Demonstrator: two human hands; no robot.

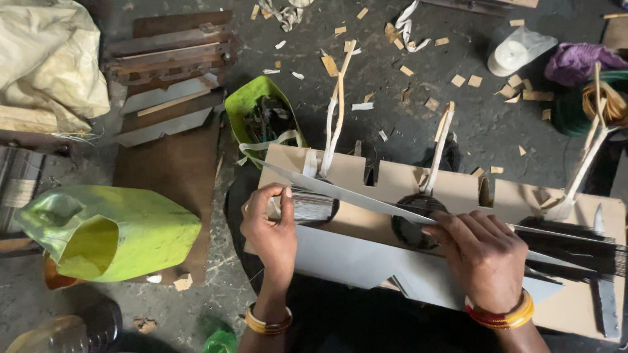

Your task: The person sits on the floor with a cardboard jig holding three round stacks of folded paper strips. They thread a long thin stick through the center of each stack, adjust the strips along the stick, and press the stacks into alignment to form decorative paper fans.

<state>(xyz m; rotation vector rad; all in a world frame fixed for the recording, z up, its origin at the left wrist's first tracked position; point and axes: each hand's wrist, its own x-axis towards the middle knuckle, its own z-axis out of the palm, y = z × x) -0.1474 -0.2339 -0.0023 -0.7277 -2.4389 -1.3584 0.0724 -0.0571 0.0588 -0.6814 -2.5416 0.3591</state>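
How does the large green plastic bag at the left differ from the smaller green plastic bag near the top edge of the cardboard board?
The large green plastic bag lies on its side with its mouth facing left, and nothing shows inside. The smaller green plastic bag opens upward toward the camera and holds dark tangled material. The large one sits apart from the left hand; the smaller one touches the cardboard board. Both are glossy yellow-green plastic on the floor.

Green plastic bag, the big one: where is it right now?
Head view, left side: the green plastic bag lies on the floor, left of the left hand and beside the brown board.
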